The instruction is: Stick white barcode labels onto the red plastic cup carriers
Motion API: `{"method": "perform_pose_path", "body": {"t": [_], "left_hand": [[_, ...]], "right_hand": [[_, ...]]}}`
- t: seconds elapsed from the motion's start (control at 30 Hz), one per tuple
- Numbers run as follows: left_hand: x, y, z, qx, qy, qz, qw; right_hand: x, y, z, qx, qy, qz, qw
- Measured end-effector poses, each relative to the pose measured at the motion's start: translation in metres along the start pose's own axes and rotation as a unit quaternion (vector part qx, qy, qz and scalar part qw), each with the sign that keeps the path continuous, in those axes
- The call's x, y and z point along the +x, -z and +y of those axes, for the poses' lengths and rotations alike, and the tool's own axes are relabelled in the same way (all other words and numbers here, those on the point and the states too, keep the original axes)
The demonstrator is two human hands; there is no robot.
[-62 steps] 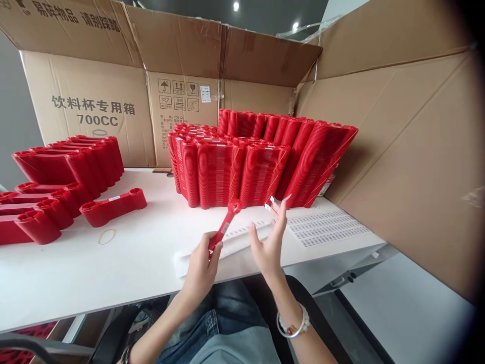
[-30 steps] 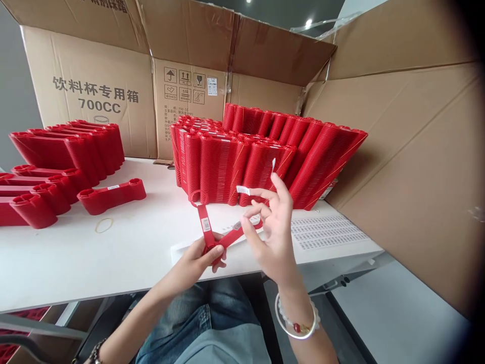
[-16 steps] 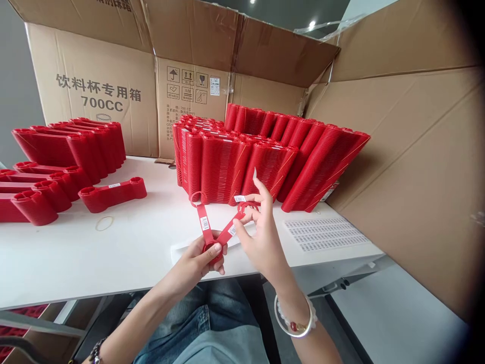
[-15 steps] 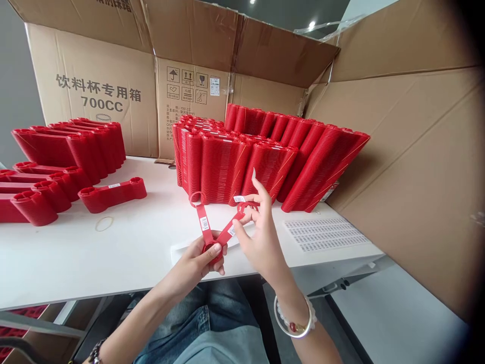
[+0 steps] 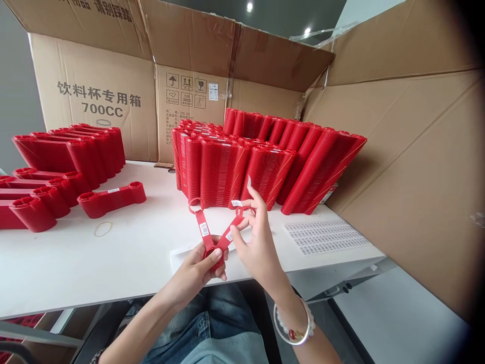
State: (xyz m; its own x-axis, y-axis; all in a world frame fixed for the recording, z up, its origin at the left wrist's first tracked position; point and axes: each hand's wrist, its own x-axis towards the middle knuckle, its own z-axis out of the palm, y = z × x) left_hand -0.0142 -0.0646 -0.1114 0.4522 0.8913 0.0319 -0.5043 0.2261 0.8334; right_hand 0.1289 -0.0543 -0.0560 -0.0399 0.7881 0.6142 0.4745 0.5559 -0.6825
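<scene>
Near the table's front edge, my left hand (image 5: 202, 263) grips the joined lower ends of several red plastic cup carriers (image 5: 203, 227), flat strips with a ring at each end. They fan into a V, and each arm bears a white barcode label. My right hand (image 5: 259, 240) is at the right arm, its thumb and a finger closed on the strip beside its barcode label (image 5: 229, 236). One finger of that hand points up. A separate small white label (image 5: 237, 203) sits at another fingertip. The ring behind the right fingers is partly hidden.
Tall bundled stacks of red carriers (image 5: 223, 172) stand behind my hands. More stacks (image 5: 68, 156) and one short bundle (image 5: 112, 198) lie left, near a rubber band (image 5: 103, 229). A label sheet (image 5: 326, 236) lies right. Cardboard (image 5: 102, 76) walls the back and right.
The view has tilted up slightly. Both hands keep nearly the same grip on the carriers, and my right thumb has shifted a little along the right strip.
</scene>
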Motion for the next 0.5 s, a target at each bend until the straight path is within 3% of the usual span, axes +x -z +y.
{"method": "perform_pose_path", "body": {"t": [0.5], "left_hand": [[-0.0057,-0.0048,0.0044,0.022,0.027,0.022,0.999]], "right_hand": [[-0.0014,0.0002,0.0041,-0.016,0.005,0.005,1.0]]}}
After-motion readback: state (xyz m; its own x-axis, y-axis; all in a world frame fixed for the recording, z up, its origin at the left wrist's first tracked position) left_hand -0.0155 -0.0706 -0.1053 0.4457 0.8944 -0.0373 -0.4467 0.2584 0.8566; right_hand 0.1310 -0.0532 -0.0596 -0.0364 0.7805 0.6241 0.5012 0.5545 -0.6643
